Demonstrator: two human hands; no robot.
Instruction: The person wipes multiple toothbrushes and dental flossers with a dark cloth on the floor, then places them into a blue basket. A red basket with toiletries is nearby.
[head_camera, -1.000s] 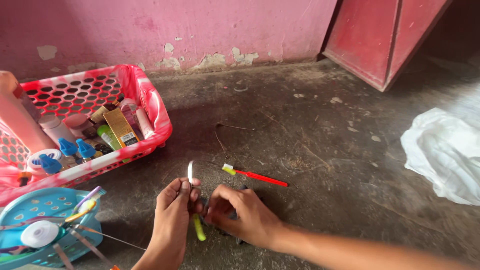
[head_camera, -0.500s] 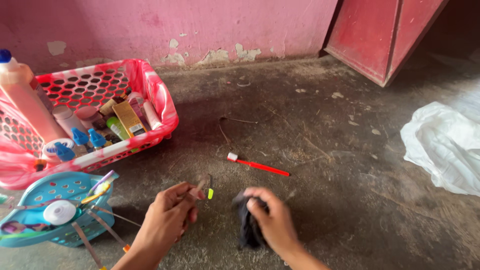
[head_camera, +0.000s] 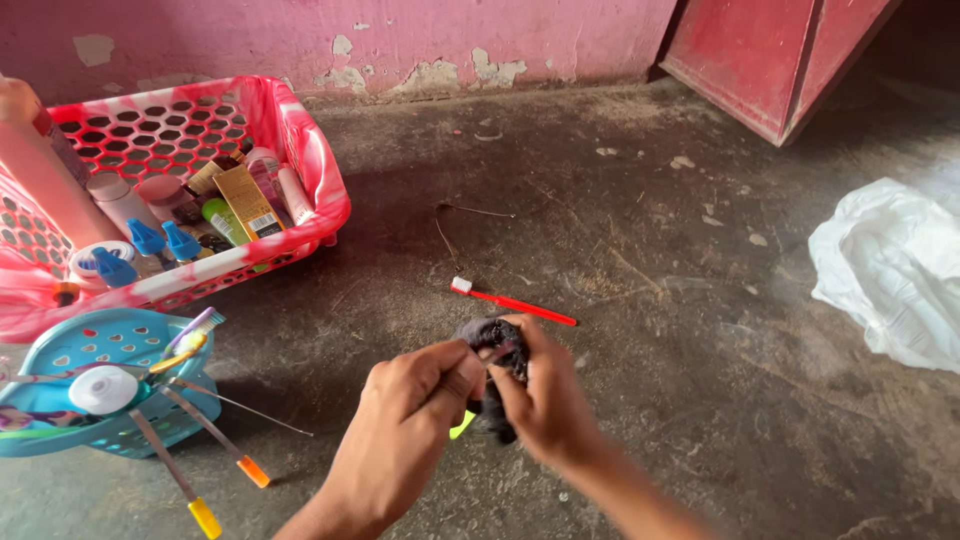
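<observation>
Both hands meet low in the middle, over the floor; right hand is curled tight round a dark cloth, thumb and fingers bunching it; left hand is pinched closed on a thin tool whose yellow-green end pokes out below, tip buried in the cloth. Looks like a wipe of the tool; my read: keep the cloth wrapped all round the shaft, pull the tool through in one line, turn it between passes, hold the pinch near the end so it doesn't slip. Can't tell what sort of tip it has, so mind the fingers inside the cloth.

Room: red toothbrush lies just beyond the hands, apart from them; red basket of bottles and tubes up left; blue basket near left with long sticks jutting toward the left forearm; white bag far right; open floor to the right and ahead.
</observation>
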